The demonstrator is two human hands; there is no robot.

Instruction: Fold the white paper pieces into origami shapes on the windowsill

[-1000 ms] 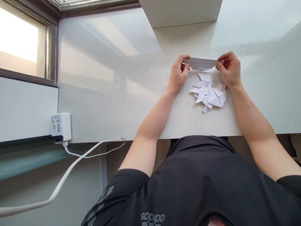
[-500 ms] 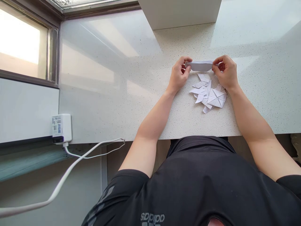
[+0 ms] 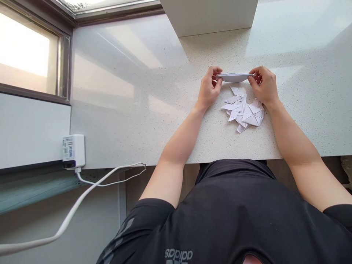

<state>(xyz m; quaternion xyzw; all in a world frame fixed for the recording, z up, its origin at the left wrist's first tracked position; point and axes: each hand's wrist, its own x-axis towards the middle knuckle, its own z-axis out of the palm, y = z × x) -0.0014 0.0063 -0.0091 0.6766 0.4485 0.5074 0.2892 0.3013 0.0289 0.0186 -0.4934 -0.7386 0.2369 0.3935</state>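
Note:
Between my two hands, a folded white paper (image 3: 235, 77) is held up nearly edge-on, so it shows as a thin strip. My left hand (image 3: 210, 85) pinches its left end between thumb and fingers. At the other end, my right hand (image 3: 263, 84) is closed on the paper in the same way. Just below, on the counter, lies a loose pile of folded white paper pieces (image 3: 253, 114), some pointed and some with crossing creases. The right hand is close to the pile's upper right edge.
The speckled white counter (image 3: 170, 121) runs under my forearms, its front edge near my body. A pale box-like block (image 3: 211, 18) stands at the back. On the left, a white power adapter (image 3: 74, 151) with a cable (image 3: 74, 211) sits by the counter's edge, near a window (image 3: 26, 51).
The paper between my hands has tilted, and its visible face looks narrower. Both hands keep their hold and have barely moved. The pile stays as it was.

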